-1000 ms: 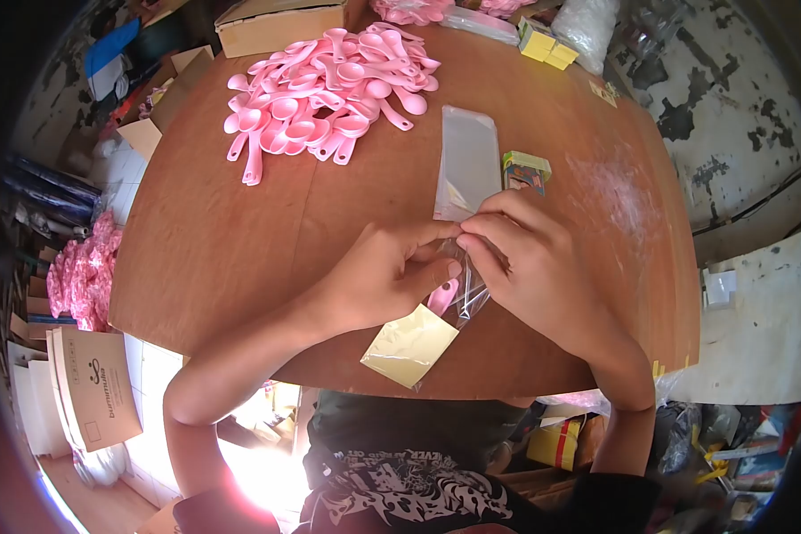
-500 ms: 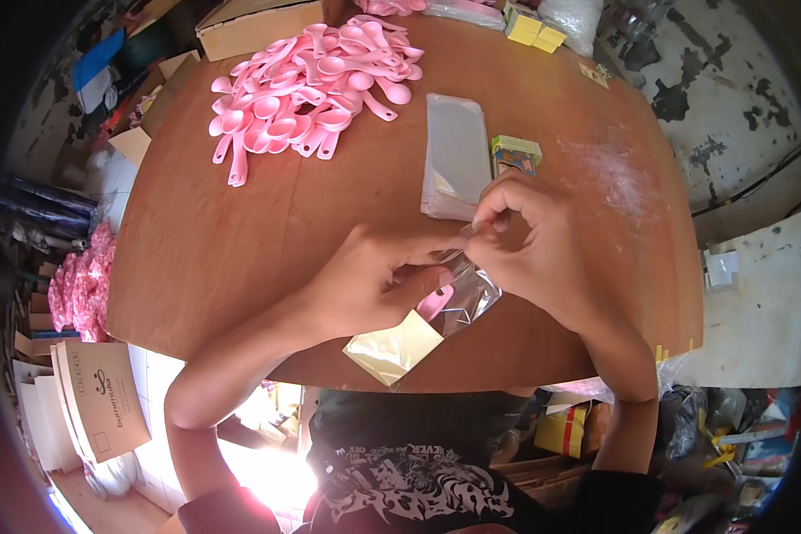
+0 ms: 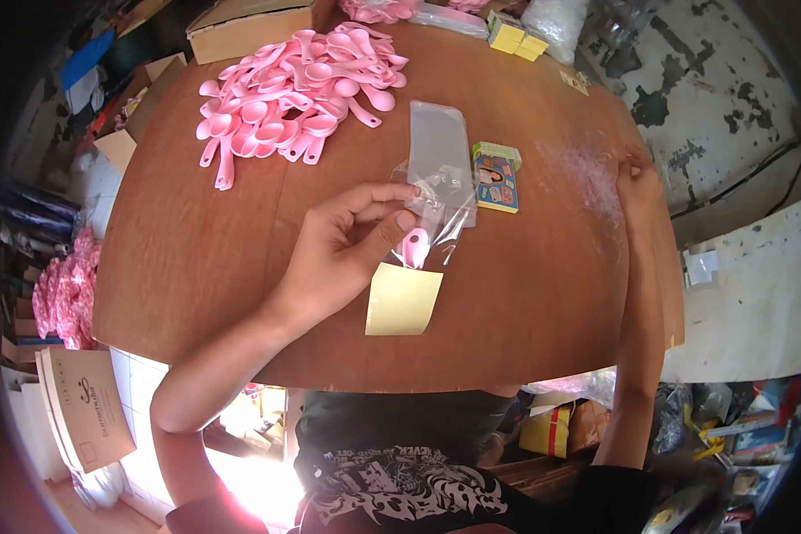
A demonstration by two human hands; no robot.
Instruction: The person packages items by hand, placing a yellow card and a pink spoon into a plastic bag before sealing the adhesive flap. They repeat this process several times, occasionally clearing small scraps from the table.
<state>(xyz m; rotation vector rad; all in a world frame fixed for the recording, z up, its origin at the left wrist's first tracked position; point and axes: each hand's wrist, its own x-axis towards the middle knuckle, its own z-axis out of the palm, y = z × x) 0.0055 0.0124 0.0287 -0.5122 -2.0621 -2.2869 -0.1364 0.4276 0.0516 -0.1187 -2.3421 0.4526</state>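
My left hand (image 3: 351, 236) pinches a clear plastic bag (image 3: 454, 214) between thumb and fingers over the middle of the table. Inside the bag, the holed handle end of a pink spoon (image 3: 413, 251) shows, with a pale yellow card (image 3: 404, 301) at its near end. Out at the table's right side, my right hand (image 3: 641, 187) has its fingers curled together beside a heap of thin clear strips (image 3: 587, 178); whatever they hold is too small to make out. Beyond the bag lies a stack of flat clear bags (image 3: 438, 133), next to a stack of printed cards (image 3: 496, 181).
A large pile of pink spoons (image 3: 285, 98) covers the far left of the table (image 3: 196, 285). Behind it stands a cardboard box (image 3: 249, 31). Yellow card stacks (image 3: 516, 37) and a white plastic bundle (image 3: 554, 25) sit along the far edge.
My right hand has left the bag's mouth and moved right to the heap of strips. My left hand has carried the bag slightly away from me, and the card hangs straighter.
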